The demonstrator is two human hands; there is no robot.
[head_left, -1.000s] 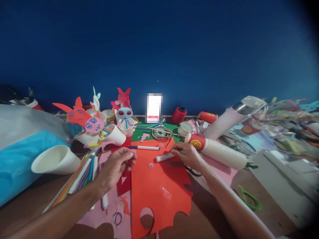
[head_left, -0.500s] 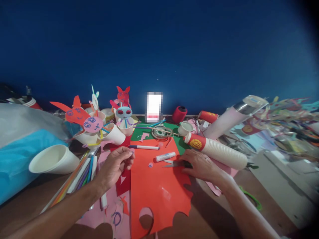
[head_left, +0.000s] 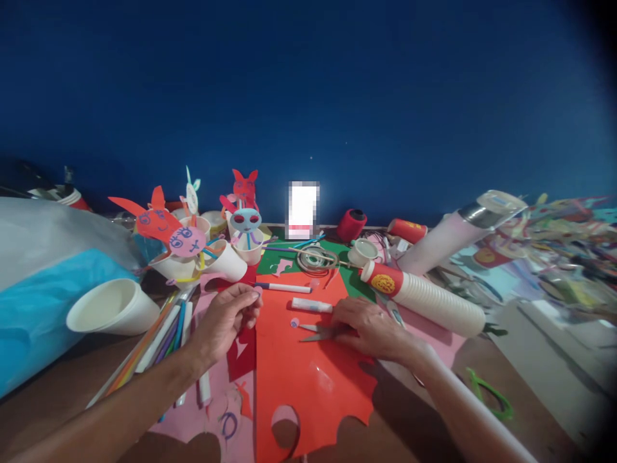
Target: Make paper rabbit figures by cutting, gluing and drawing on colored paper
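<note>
My left hand [head_left: 236,314] is closed in a pinch over the left edge of an orange sheet [head_left: 308,366]. A small pink paper piece [head_left: 259,292] shows at its fingertips. My right hand [head_left: 364,326] is closed around the handles of a pair of scissors [head_left: 315,333], whose blades point left and stand apart over the orange sheet. Its fingers hide the handles. Right beside those fingers lies a glue stick [head_left: 308,305]. Near the blade tips is a small pink paper circle [head_left: 294,323] with a blue mark. A marker [head_left: 284,288] lies farther back.
Paper-cup animal figures [head_left: 190,242], an empty-looking white cup [head_left: 113,307] and several markers [head_left: 164,337] are on the left. At right are a stack of paper cups [head_left: 434,299], a tilted bottle [head_left: 438,241] and green-handled scissors [head_left: 489,393]. A lit, blurred screen [head_left: 303,209] stands behind.
My right hand has moved left and slightly toward me, bringing the scissors with it. The glue stick has shifted left. My left hand keeps its pinch, and the view has turned slightly.
</note>
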